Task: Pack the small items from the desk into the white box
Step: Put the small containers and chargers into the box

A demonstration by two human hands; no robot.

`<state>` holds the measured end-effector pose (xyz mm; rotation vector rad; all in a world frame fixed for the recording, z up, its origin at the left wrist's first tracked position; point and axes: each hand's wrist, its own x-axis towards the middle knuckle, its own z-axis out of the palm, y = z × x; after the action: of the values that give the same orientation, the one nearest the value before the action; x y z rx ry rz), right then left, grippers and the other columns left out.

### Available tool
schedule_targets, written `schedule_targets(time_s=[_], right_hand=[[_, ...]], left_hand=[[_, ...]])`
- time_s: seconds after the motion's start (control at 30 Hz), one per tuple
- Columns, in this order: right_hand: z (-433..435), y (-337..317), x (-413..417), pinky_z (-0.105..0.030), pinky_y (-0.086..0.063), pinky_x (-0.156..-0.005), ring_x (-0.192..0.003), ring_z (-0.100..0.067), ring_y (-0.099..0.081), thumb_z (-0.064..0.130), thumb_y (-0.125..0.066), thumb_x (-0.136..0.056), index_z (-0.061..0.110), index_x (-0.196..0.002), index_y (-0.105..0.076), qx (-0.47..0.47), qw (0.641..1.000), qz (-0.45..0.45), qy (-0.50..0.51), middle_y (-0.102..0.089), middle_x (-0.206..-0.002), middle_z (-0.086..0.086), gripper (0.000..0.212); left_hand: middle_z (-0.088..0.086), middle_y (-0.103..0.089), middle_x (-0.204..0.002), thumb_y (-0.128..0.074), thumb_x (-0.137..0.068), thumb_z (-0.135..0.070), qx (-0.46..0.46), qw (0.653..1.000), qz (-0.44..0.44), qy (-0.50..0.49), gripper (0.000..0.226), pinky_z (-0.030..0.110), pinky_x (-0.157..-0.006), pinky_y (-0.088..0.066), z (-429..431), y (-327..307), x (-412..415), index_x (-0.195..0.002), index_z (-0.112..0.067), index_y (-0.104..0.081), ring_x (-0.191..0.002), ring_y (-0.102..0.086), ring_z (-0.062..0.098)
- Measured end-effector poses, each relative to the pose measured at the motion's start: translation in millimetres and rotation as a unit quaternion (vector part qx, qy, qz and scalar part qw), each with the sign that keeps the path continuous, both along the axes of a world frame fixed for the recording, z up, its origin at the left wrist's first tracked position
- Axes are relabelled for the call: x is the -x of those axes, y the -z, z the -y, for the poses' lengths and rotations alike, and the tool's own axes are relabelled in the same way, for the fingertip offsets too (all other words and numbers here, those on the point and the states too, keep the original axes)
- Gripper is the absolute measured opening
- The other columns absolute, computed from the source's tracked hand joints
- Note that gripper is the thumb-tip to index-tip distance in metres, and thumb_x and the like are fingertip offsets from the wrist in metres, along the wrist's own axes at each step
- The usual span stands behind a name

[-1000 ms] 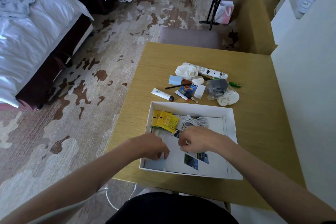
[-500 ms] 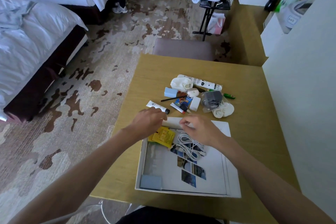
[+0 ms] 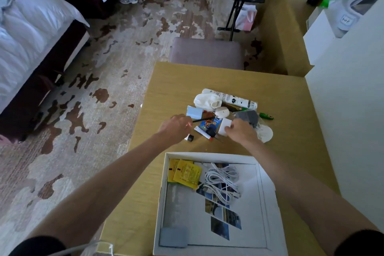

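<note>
Head view, packing in progress. Half a second ago both hands were working at the far wall of the white box (image 3: 207, 155); they have since left it and reached out to the pile of unpacked items. The left hand (image 3: 176, 129) is curled, its fingertips pinching the near end of a thin black stick (image 3: 203, 119), which lies flat and points away from them to the right. The right hand (image 3: 242, 133) is curled over a small white block (image 3: 225, 125), fingers gripping its right edge. Between the two sets of fingers lie a colourful card (image 3: 209, 125) and a small red-tipped tube (image 3: 202, 132); beyond the left fingertips sits a light blue box (image 3: 194, 111), beyond the right ones a grey pouch (image 3: 247, 116). The box now stands on the near side of both hands, apart from them, on the desk (image 3: 291, 110), holding yellow sachets (image 3: 187, 172) and a coiled white cable (image 3: 222, 180), untouched. Reading: one placement is finished and the next pick has begun, two items at once; most of the pile remains to be packed
</note>
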<state>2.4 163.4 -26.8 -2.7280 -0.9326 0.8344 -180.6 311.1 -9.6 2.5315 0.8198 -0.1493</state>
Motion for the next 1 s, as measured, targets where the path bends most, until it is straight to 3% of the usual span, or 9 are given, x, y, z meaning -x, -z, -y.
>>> schedule_targets(time_s=[0.07,0.2,0.3,0.43,0.53,0.63,0.73,0.87,1.0], right_hand=[[-9,9,-7,-0.031,-0.039,-0.063,-0.078,-0.025,-0.057,0.039,-0.048,-0.095,0.009,-0.091,-0.052,0.019,0.999,-0.010,0.025,-0.054,-0.078,-0.006,0.030],[-22,28,-15,-0.033,-0.050,-0.073,-0.086,-0.025,-0.066,0.054,-0.048,-0.089,0.010,-0.104,-0.060,0.051,0.997,-0.017,0.054,-0.068,-0.093,-0.007,0.048],[-30,38,-18,-0.037,-0.054,-0.083,-0.085,-0.025,-0.068,0.060,-0.052,-0.083,0.012,-0.101,-0.061,0.060,0.996,-0.015,0.071,-0.070,-0.092,-0.005,0.051],[-32,42,-24,-0.032,-0.057,-0.071,-0.064,-0.020,-0.070,0.055,-0.056,-0.075,0.015,-0.080,-0.060,0.035,0.994,-0.042,0.095,-0.070,-0.074,-0.001,0.041],[-24,39,-28,-0.026,-0.050,-0.058,-0.055,-0.018,-0.070,0.053,-0.056,-0.075,0.019,-0.067,-0.057,-0.027,0.988,-0.121,0.093,-0.067,-0.061,0.005,0.035],[-8,31,-31,-0.025,-0.041,-0.054,-0.058,-0.021,-0.072,0.048,-0.058,-0.078,0.011,-0.063,-0.058,-0.109,0.969,-0.199,0.097,-0.062,-0.051,0.007,0.040],[7,21,-30,-0.018,-0.044,-0.050,-0.068,-0.025,-0.073,0.044,-0.060,-0.079,-0.002,-0.081,-0.064,-0.201,0.948,-0.222,0.111,-0.071,-0.074,-0.015,0.046],[24,-2,-14,-0.024,-0.052,-0.043,-0.072,-0.021,-0.075,0.039,-0.061,-0.077,0.014,-0.090,-0.065,-0.311,0.886,-0.292,0.184,-0.075,-0.079,-0.007,0.028],[36,-25,4,-0.026,-0.053,-0.040,-0.074,-0.021,-0.074,0.030,-0.065,-0.074,0.024,-0.090,-0.069,-0.355,0.834,-0.376,0.191,-0.076,-0.078,0.000,0.018]], left_hand=[[0.002,-0.058,-0.123,-0.044,-0.094,-0.021,-0.007,1.000,-0.024,0.001,0.026,0.043,-0.087,-0.051,-11,6,-17,-0.115,-0.021,-0.059,-0.110,-0.055,0.023],[0.004,-0.047,-0.133,-0.046,-0.090,-0.014,-0.042,0.997,-0.057,0.008,0.042,0.045,-0.089,-0.046,-26,23,-48,-0.132,-0.016,-0.043,-0.121,-0.046,0.025],[0.006,-0.044,-0.133,-0.050,-0.088,-0.012,-0.068,0.994,-0.083,0.032,0.046,0.044,-0.091,-0.044,-36,39,-64,-0.132,-0.012,-0.037,-0.121,-0.045,0.026],[0.008,-0.047,-0.134,-0.052,-0.090,-0.016,-0.078,0.988,-0.107,0.076,0.046,0.044,-0.093,-0.043,-50,62,-80,-0.133,-0.012,-0.038,-0.122,-0.046,0.027],[0.008,-0.047,-0.135,-0.054,-0.092,-0.026,-0.101,0.983,-0.104,0.110,0.045,0.044,-0.096,-0.041,-59,75,-87,-0.134,-0.016,-0.042,-0.123,-0.045,0.028],[0.010,-0.048,-0.131,-0.055,-0.091,-0.035,-0.117,0.981,-0.096,0.125,0.045,0.045,-0.093,-0.043,-66,84,-91,-0.130,-0.012,-0.047,-0.120,-0.046,0.028],[0.012,-0.046,-0.128,-0.055,-0.092,-0.034,-0.117,0.980,-0.104,0.125,0.047,0.045,-0.091,-0.044,-63,86,-88,-0.128,-0.006,-0.045,-0.117,-0.047,0.029],[0.015,-0.043,-0.127,-0.051,-0.094,-0.032,-0.089,0.986,-0.093,0.101,0.047,0.045,-0.087,-0.047,-56,74,-71,-0.130,-0.002,-0.043,-0.112,-0.051,0.033],[0.019,-0.042,-0.122,-0.049,-0.096,-0.031,-0.006,0.998,0.041,0.044,0.044,0.047,-0.083,-0.044,-43,39,-52,-0.126,0.001,-0.045,-0.100,-0.055,0.040]])
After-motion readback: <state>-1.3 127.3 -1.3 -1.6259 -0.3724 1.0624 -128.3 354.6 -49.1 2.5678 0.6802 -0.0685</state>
